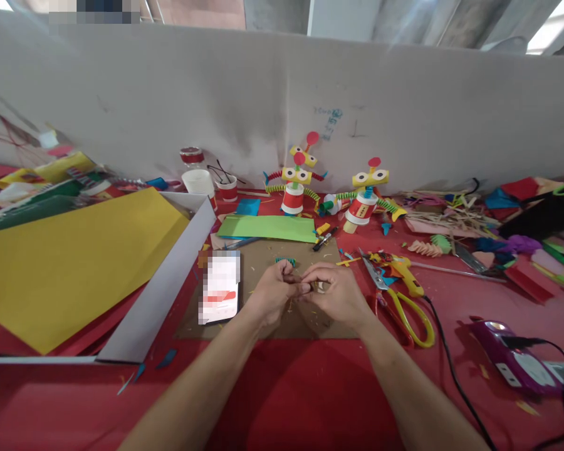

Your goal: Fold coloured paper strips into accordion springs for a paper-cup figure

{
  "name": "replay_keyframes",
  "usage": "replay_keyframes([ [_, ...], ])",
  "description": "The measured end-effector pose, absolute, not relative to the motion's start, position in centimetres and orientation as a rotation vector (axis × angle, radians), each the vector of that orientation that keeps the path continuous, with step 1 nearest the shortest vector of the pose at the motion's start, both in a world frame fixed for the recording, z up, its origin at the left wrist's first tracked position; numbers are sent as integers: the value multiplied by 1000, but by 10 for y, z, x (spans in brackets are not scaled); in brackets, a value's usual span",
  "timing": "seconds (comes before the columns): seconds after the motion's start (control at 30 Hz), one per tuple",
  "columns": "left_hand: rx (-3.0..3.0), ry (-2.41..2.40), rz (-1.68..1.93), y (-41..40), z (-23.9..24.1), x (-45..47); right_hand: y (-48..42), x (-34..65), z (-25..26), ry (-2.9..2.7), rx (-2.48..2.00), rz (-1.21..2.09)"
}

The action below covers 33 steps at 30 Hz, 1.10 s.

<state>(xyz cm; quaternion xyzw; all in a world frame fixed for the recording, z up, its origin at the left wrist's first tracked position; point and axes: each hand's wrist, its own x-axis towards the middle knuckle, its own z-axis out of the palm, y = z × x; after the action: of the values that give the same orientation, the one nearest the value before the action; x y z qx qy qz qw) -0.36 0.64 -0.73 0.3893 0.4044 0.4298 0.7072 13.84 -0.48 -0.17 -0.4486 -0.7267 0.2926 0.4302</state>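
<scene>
Over the brown cardboard sheet [258,254], my left hand [273,293] and my right hand [337,292] meet, fingertips pinched together. Whatever lies between the fingers is too small and hidden to name. A teal pleated paper strip [286,262] sits just beyond the left fingers; whether it touches them I cannot tell. To the left of my left hand lies a lit phone [220,288]. Beyond both hands is a light green paper strip [267,228]. Right of my right hand are scissors [397,307] with yellow handles and a yellow glue gun [407,275] trailing a black cord.
Several paper-cup figures [292,199] with yellow heads stand near the grey partition [169,94]. A white box [162,307] at left holds yellow paper [89,263]. A purple device [521,360] with a cable sits at right. Paper scraps and sticks [451,219] clutter the red table [310,401].
</scene>
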Motion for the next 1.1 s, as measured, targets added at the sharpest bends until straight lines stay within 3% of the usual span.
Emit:
replay_keyframes([
  [0.33,706,704,902,8,15,-12,3,151,2,-1501,-1002,1032],
  [0.57,693,673,900,10,6,-14,2,142,0,-1433,-1037,1009],
  [1.1,917,1093,1263,11,8,-13,2,145,-6,-1224,-1187,966],
])
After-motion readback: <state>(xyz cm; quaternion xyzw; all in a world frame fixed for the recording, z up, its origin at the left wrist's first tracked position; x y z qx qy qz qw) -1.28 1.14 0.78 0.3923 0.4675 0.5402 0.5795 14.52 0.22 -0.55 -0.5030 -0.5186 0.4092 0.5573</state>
